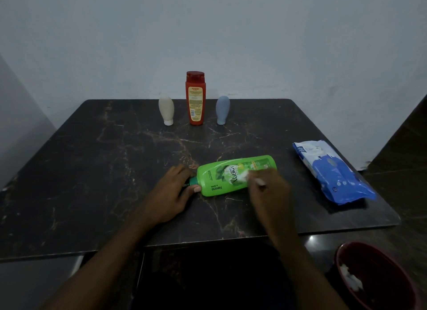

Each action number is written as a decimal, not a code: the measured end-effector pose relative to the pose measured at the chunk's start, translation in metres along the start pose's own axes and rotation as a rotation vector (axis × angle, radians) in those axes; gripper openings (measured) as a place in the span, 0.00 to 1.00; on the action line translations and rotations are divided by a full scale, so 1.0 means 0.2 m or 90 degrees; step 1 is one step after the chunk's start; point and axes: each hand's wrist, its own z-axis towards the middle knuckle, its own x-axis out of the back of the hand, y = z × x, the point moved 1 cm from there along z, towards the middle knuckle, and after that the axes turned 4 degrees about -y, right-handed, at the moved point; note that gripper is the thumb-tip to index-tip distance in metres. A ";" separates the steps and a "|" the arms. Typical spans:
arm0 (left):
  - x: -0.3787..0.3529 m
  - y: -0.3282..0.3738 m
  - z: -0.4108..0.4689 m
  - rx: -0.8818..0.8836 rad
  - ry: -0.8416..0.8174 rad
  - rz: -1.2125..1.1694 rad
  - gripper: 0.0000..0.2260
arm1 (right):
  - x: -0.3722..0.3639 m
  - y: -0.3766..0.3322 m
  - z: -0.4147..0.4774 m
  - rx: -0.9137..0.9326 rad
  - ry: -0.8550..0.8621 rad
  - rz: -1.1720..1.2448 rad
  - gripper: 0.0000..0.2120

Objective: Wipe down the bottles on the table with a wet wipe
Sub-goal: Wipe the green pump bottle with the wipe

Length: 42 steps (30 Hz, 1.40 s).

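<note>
Sideways lies the green bottle (216, 179); left hand (172, 194) grips its cap (192, 182), right hand (270, 190) pinches wipe (243, 176).

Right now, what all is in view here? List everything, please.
table: one, dark marbled, centre
red bottle: one, red, upright, back centre
cream tube: one, cream, cap-down, left of it
grey tube: one, blue-grey, cap-down, right of it
green bottle: one, green, on its side, front
wet wipe: one, white, on green bottle
wipes pack: one, blue-white, table's right
bin: one, dark red, off table, lower right
left hand: one, grips green bottle's cap
right hand: one, presses wet wipe
</note>
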 end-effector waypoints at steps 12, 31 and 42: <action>-0.01 0.01 -0.02 0.002 0.015 0.016 0.18 | -0.14 -0.17 -0.08 0.053 -0.037 0.014 0.03; 0.00 0.03 -0.03 -0.008 0.023 -0.001 0.18 | 0.10 0.10 0.05 -0.088 0.092 0.034 0.06; 0.00 0.04 -0.03 -0.012 0.027 -0.003 0.16 | 0.12 0.17 0.07 -0.014 0.070 -0.009 0.02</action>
